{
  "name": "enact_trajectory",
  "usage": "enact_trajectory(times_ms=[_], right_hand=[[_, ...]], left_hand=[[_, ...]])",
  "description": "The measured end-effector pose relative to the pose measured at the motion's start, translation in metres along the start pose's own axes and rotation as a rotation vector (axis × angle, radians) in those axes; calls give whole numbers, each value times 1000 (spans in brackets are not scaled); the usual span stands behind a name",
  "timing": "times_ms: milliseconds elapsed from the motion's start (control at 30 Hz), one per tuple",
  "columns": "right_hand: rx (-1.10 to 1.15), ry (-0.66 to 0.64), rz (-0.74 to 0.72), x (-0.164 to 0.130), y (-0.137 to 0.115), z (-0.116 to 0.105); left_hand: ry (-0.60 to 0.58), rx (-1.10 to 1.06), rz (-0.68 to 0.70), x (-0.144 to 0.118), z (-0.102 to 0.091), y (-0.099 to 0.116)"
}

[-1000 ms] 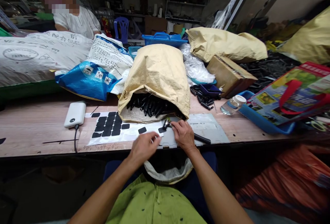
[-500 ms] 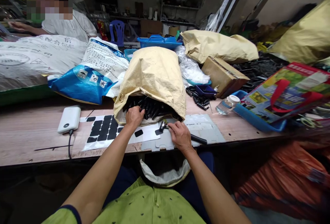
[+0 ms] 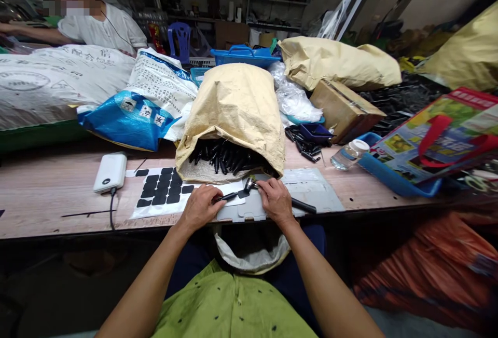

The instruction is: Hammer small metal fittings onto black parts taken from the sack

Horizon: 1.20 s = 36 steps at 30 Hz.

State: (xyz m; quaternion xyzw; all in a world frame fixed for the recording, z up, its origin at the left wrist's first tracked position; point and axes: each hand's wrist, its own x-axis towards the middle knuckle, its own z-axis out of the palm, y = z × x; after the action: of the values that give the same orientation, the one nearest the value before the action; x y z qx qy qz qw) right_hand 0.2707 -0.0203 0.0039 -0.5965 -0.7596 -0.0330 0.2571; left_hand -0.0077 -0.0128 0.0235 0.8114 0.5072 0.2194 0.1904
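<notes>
My left hand (image 3: 200, 205) is closed on a slim black pointed piece (image 3: 227, 197), held low over the sheet near the table's front edge. My right hand (image 3: 275, 200) is closed around the shaft of a small hammer (image 3: 304, 205); its metal head points left and its black grip shows to the right. A black sticker patch lies by the hammer head, partly hidden. Behind both hands, a tan sack (image 3: 241, 99) lies with its mouth toward me, full of similar black pieces (image 3: 221, 156). Left of my left hand lies a white sheet with black rounded-square stickers (image 3: 160, 186).
A white power bank (image 3: 111, 172) with a cable sits at the left. Farther right are loose black pieces (image 3: 301, 143), a small jar (image 3: 349, 154), a cardboard box (image 3: 346, 109) and a blue tray (image 3: 408, 185) holding a printed bag. A co-worker (image 3: 105, 26) sits behind white sacks.
My left hand has come out of the sack's mouth toward me with one black piece in its fingers. My right hand stays at the hammer. The view has shifted slightly.
</notes>
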Motion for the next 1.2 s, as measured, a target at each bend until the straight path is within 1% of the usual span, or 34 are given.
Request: enact_trajectory(times_ms=[133,267,467,533,633,733,867,967,1033,1133,1200], right_hand=[[8,6,0,0,-1,0],[12,4,-1,0,0,1],[-8,-6,-24,3,0,-1],[53,12,-20,4,-7,-4],[223,40,3,3,-27,-10],[339,0,-11,1,-48,-12],[358,-86,-57,-1,-67,-13],[356,-52,-74,0,-76,-17],[333,-32,-94,-1,-80,-18],[278,-87,-132,-2,-81,-18],[258,-115,-131,-2,-80,-18]], left_hand=[[48,-18,-11,8,10,3],[59,-43,-55,12,18,0],[68,-127,-75,12,17,-4],[80,-150,-79,12,16,-4],[90,-180,-86,12,16,-4],[93,-184,-106,13,17,-5],[102,-203,-116,13,18,-6],[100,-217,-127,13,18,-6],[100,-212,-133,13,18,-6],[106,-190,-125,12,18,-6],[108,-189,-116,12,19,-6]])
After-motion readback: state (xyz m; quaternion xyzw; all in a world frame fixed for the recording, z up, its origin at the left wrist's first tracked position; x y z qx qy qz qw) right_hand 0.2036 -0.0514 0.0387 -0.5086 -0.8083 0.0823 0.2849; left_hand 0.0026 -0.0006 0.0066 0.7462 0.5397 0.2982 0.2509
